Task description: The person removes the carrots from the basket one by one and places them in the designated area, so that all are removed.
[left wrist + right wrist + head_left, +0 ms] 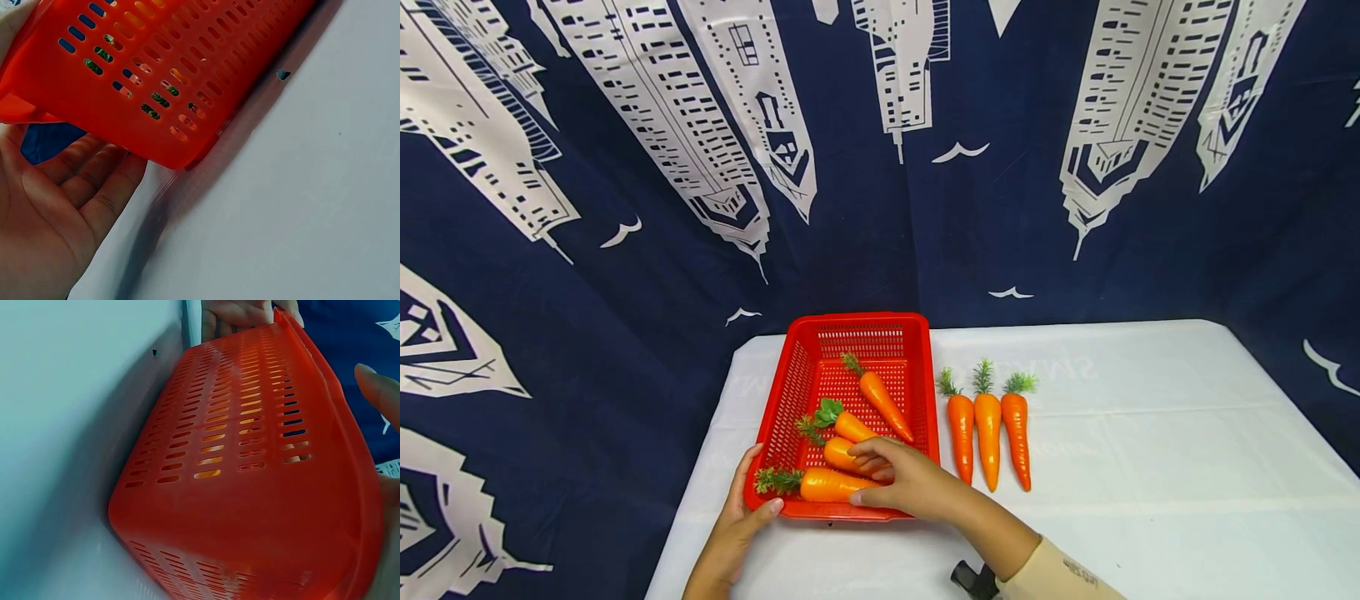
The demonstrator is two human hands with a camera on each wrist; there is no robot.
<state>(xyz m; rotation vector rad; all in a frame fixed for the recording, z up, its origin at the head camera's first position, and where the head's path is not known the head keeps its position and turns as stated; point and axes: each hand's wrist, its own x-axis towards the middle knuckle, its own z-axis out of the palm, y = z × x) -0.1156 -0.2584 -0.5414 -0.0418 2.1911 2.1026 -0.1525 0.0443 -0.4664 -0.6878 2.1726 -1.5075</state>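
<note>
Head view: left hand [737, 518] grips the basket [934, 400]; right hand [906, 479] at the front carrot [829, 485], grasp unclear! Four carrots [886, 404] in, under and beyond it; three carrots [988, 437] left outside, to its right.

On head cam I get bright, even light w/ small glare spots on the carrots [988, 433]. Both wrist cams dimmer, R one bluish, w/ soft shadow on the table [281, 200] beside the basket [144, 81]; nearest rim [369, 500] a bit blurry in R cam.
</note>
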